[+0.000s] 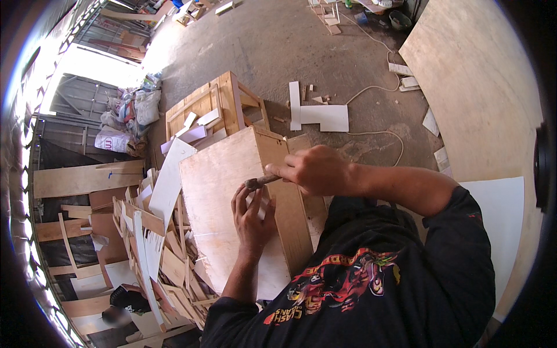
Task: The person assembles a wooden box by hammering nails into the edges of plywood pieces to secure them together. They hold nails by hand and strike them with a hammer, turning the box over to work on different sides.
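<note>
A pale plywood box point(217, 162) stands before me, its broad panel facing up. My right hand point(318, 171) is closed around the handle of a hammer point(268, 180), held low over the box near its right edge. The hammer's dark head is right by the fingertips of my left hand point(253, 223). That left hand rests on the panel with fingers and thumb apart. Whether a nail sits under the hammer head is hidden.
A wooden bench frame point(217, 98) with offcuts stands just beyond the box. Scrap boards point(174, 261) pile up at the left. White panels point(319, 118) and a pale cable point(371, 88) lie on the floor. A large plywood sheet point(481, 87) is at the right.
</note>
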Available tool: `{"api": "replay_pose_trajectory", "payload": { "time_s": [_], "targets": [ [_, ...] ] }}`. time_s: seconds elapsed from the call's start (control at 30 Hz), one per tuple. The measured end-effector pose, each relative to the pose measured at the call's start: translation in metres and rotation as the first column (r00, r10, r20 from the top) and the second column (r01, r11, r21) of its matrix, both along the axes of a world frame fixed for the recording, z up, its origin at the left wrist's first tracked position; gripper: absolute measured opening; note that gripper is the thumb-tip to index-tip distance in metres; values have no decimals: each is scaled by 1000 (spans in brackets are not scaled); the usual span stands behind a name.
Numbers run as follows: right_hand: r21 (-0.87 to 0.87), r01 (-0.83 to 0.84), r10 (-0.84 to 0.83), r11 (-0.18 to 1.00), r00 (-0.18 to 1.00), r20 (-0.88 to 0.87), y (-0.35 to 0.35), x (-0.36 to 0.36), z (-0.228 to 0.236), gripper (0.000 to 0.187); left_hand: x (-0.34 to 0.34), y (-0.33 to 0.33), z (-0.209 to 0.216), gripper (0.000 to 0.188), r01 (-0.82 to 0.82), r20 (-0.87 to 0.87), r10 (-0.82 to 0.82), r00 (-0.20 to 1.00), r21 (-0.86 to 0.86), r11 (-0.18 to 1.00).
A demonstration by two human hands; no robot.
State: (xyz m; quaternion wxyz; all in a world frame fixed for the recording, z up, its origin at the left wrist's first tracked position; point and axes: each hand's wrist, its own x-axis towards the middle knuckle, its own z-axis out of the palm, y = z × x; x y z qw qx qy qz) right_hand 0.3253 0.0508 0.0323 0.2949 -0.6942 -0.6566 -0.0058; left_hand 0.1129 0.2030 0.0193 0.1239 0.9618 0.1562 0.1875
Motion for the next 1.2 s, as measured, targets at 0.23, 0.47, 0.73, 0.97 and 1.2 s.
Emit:
{"api": "replay_pose_trajectory", "payload": {
  "time_s": [0.23, 0.47, 0.73, 0.97, 1.2],
  "targets": [
    [-109, -12, 15, 994, 1000, 25, -1, -1, -2, 48, -2, 0, -2, 42, -23, -17, 23, 1000, -41, 999],
    [80, 41, -31, 996, 992, -126, -1, -3, -10, 45, -1, -1, -2, 42, 7, 17, -7, 1000, -1, 1000],
    [112, 45, -23, 993, 982, -190, -2, -6, -2, 41, -1, -6, -2, 45, -69, 29, 71, 997, -66, 995],
    [-12, 24, -25, 1000, 1000, -3, -7, -5, -11, 45, -3, 0, -10, 47, -26, 64, 29, 998, -47, 999],
    [102, 30, -21, 994, 996, -83, -5, -2, -13, 50, -1, -4, -9, 42, -55, 57, 59, 997, -64, 996]
  ]
}}
